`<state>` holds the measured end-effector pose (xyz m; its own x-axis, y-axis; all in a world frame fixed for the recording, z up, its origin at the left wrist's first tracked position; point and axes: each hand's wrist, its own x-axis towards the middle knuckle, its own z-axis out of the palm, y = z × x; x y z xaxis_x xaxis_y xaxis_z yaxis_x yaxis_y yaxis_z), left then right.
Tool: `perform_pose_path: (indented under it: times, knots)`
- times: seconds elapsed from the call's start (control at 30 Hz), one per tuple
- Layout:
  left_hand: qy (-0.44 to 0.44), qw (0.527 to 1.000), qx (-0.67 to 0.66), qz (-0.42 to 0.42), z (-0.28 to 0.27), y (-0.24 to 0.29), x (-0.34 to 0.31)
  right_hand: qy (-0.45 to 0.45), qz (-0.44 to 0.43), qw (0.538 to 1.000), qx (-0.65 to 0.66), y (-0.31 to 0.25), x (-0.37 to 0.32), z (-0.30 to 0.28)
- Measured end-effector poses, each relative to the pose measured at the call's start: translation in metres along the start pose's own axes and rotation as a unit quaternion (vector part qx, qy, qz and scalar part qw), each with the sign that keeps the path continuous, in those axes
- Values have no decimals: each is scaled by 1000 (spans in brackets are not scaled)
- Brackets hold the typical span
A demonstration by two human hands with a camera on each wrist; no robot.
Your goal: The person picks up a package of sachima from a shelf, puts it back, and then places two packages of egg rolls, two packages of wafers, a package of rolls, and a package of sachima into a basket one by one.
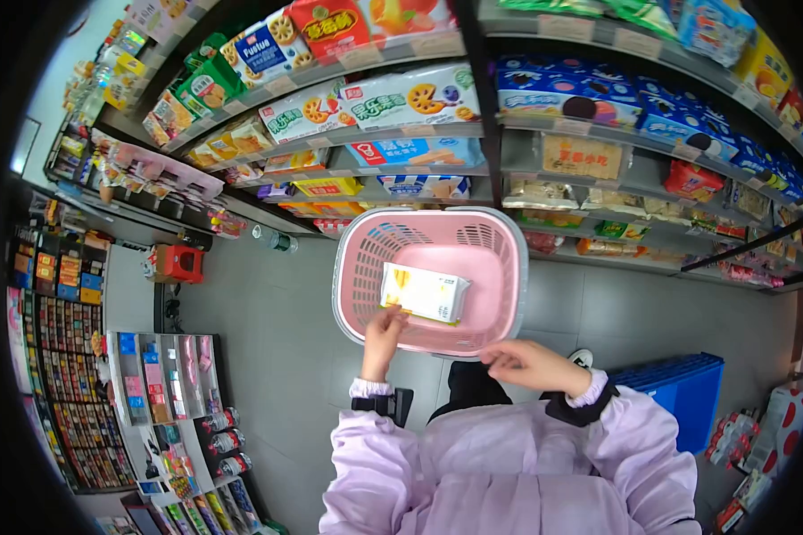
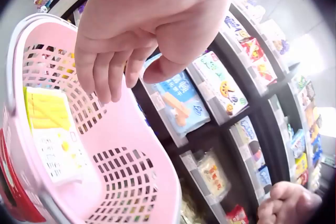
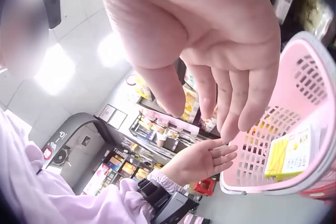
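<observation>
Left hand (image 1: 383,343) relaxed; right hand (image 1: 528,364) relaxed

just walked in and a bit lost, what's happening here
A person in a lilac jacket stands in a shop aisle by shelves of packaged snacks, with a pink basket in front of them. One white and yellow package lies in it. The left hand is over the basket's near side, the right hand by its near right corner. Both hands are open, holding nothing.
</observation>
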<state>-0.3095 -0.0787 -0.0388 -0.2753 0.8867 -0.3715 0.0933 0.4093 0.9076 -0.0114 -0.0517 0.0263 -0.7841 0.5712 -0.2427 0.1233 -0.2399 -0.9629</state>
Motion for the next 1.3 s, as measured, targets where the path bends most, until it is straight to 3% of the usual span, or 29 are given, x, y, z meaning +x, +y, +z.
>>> perform_pose_path:
  times: [0.1,0.2,0.3,0.4,0.5,0.67,0.8,0.87,1.07,1.17,1.2,1.23,1.3]
  knots:
    - [46,998,35,-1,-34,-28,64,19,-39,999,-26,40,88,20]
    - [30,986,165,-9,-50,-56,121,44,120,991,-35,57,165,20]
    - [11,966,254,-34,-49,-87,164,135,188,952,-200,119,223,13]
    - [-1,935,345,-85,-42,-105,189,71,328,911,-239,161,247,1]
    - [1,915,390,-101,-42,-155,210,43,321,921,-217,214,250,4]
    - [4,927,352,-128,-39,-151,214,173,294,938,-60,261,252,16]
    - [92,927,354,-80,-34,-182,223,234,285,929,36,246,251,18]
    - [77,934,338,-90,-36,-191,226,241,279,929,40,236,250,15]
    - [24,964,230,-130,-33,-156,206,262,277,924,-16,234,246,5]
    - [14,972,213,-103,-31,-134,196,276,247,929,-18,190,231,-5]
    - [11,973,211,-92,-30,-117,189,267,269,925,-18,148,223,-8]
    - [14,969,233,-80,-29,-88,177,269,258,927,-39,142,217,-10]
    - [23,986,153,-57,-36,-90,166,273,239,928,-83,130,199,-9]
